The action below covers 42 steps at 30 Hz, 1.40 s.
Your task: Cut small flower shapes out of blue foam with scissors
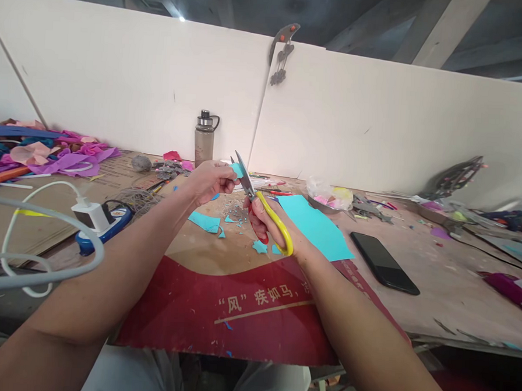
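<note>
My right hand is closed around the yellow handles of a pair of scissors, whose blades point up and left. My left hand pinches a small turquoise paper piece right at the blades. Below the hands lie turquoise scraps and small cut bits on a brown and red cardboard sheet. A larger turquoise sheet lies just right of my right hand.
A black phone lies to the right. A grey bottle stands by the white back wall. Pink and purple material is heaped at far left. A white charger with cable sits left. Tools and clutter fill the right side.
</note>
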Motion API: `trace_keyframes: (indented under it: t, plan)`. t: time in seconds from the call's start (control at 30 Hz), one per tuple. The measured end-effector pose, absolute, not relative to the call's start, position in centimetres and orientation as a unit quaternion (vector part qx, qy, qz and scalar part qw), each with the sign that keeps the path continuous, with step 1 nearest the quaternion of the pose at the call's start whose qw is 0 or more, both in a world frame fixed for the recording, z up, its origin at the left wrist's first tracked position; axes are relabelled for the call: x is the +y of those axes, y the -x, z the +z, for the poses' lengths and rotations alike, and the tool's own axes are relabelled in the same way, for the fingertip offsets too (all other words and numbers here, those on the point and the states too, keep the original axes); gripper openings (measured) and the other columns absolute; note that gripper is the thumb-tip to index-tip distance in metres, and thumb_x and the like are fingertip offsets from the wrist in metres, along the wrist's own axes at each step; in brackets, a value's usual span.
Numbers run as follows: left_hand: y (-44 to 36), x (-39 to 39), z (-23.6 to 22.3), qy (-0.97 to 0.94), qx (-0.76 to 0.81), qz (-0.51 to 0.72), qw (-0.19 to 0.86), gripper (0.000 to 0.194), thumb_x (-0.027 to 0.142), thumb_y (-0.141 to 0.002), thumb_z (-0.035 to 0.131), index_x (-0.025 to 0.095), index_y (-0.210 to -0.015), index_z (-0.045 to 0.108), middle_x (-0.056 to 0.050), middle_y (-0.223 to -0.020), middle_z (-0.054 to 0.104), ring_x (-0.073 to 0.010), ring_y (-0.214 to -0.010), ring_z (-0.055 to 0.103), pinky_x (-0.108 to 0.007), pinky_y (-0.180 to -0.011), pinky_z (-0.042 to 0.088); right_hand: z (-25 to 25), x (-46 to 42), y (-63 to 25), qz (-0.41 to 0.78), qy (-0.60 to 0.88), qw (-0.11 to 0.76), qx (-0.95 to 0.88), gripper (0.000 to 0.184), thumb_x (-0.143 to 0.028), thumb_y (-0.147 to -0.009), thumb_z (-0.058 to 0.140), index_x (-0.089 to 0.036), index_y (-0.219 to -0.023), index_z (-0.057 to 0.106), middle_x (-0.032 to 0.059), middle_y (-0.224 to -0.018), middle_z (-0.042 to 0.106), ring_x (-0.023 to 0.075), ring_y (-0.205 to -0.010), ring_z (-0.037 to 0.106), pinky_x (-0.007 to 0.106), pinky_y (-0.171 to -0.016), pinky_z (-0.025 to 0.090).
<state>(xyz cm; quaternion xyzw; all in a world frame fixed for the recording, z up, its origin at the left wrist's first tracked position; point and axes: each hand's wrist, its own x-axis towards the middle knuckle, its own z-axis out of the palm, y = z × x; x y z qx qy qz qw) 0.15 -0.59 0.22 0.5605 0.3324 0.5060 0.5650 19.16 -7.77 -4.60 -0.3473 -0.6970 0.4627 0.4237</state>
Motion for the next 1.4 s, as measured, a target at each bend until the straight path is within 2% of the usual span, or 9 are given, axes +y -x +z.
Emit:
trace_keyframes:
  t: [0.43, 0.6, 0.77, 0.97, 1.17, 1.4]
  plan:
    - [-0.2, -0.8, 0.2, -0.545, 0.327, 0.51, 0.58, 0.017, 0.001, -0.068, 0.071, 0.015, -0.062, 0.063, -0.007, -0.062, 0.065, -0.0095, -0.053, 0.053, -0.025, -0.054, 0.042, -4.5, -7.9, -19.3, 0.457, 0.361, 0.424, -0.693, 0.069, -0.093, -0.085, 0.063, -0.027, -0.089, 0.041, -0.0096, -0.063, 0.034, 0.0082, -0.045, 0.031, 0.026, -0.04, 0.029]
    - [0.0, -0.7, 0.3, -0.532, 0.325, 0.519, 0.585, 0.015, 0.01, -0.072, 0.076, 0.015, -0.066, 0.063, -0.007, -0.064, 0.067, -0.0103, -0.052, 0.055, -0.024, -0.053, 0.045, -4.8, -7.5, -19.2, 0.464, 0.367, 0.429, -0.683, 0.071, -0.093, -0.083, 0.065, -0.027, -0.089, 0.041, -0.0101, -0.063, 0.033, 0.0074, -0.044, 0.03, 0.025, -0.038, 0.027]
    - [0.0, -0.7, 0.5, -0.526, 0.327, 0.555, 0.555, 0.022, 0.008, -0.072, 0.079, 0.015, -0.061, 0.062, -0.003, -0.056, 0.059, -0.0084, -0.05, 0.052, -0.022, -0.05, 0.041, -5.0, -7.4, -19.1, 0.483, 0.369, 0.433, -0.665, 0.073, -0.094, -0.078, 0.069, -0.027, -0.091, 0.042, -0.0106, -0.065, 0.032, 0.0067, -0.046, 0.026, 0.024, -0.038, 0.027]
    - [-0.2, -1.2, 0.8, -0.526, 0.332, 0.554, 0.553, 0.026, 0.005, -0.077, 0.076, 0.015, -0.058, 0.062, -0.001, -0.054, 0.057, -0.0078, -0.048, 0.052, -0.021, -0.049, 0.041, -5.1, -7.4, -19.0, 0.492, 0.358, 0.444, -0.658, 0.071, -0.093, -0.08, 0.068, -0.027, -0.091, 0.042, -0.0107, -0.064, 0.031, 0.0071, -0.046, 0.025, 0.024, -0.038, 0.026]
    - [-0.4, -1.5, 0.8, -0.529, 0.335, 0.548, 0.555, 0.026, 0.005, -0.075, 0.078, 0.015, -0.059, 0.061, -0.001, -0.053, 0.057, -0.0084, -0.046, 0.053, -0.022, -0.048, 0.041, -5.5, -7.0, -19.0, 0.505, 0.353, 0.449, -0.647, 0.071, -0.093, -0.08, 0.068, -0.027, -0.093, 0.046, -0.0107, -0.064, 0.032, 0.0071, -0.044, 0.028, 0.023, -0.038, 0.025]
    - [-0.6, -1.4, 0.2, -0.551, 0.319, 0.527, 0.564, 0.023, 0.009, -0.072, 0.081, 0.014, -0.06, 0.062, -0.005, -0.057, 0.065, -0.0093, -0.047, 0.058, -0.021, -0.05, 0.043, -5.9, -6.7, -19.1, 0.504, 0.344, 0.465, -0.642, 0.068, -0.091, -0.085, 0.065, -0.027, -0.095, 0.048, -0.0098, -0.066, 0.036, 0.0072, -0.044, 0.031, 0.022, -0.037, 0.028]
